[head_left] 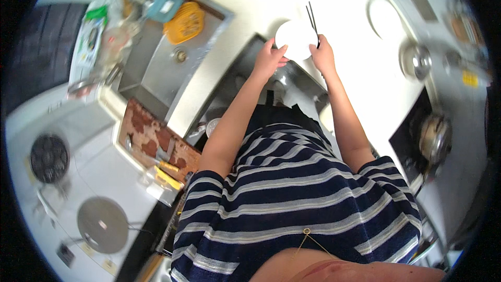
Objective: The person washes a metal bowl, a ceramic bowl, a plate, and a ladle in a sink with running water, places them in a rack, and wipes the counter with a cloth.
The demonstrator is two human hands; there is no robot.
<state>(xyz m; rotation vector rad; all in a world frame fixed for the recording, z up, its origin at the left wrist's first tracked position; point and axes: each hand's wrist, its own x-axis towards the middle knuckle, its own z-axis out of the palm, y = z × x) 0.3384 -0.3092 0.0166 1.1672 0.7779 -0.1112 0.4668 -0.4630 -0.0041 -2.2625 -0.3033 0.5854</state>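
Observation:
Between my two hands is a round white dish (295,40), held at the counter's near edge. Glare washes out its inside, so I cannot tell whether it is a plate or a bowl. My left hand (270,59) grips its left rim, the thumb on top. My right hand (323,56) closes on the right rim. A pair of dark chopsticks (311,16) sticks out past that hand, pointing away from me; the near ends are hidden by its fingers. Just below the dish, a dark-lined drawer (249,55) stands pulled out under the counter.
A steel sink (156,73) with an orange basket (184,23) is at left. Nearer lies a stained cutting board (148,133) with a knife (166,151). At right are a white plate (385,18), a metal bowl (416,60) and a pot (436,138) on the stove.

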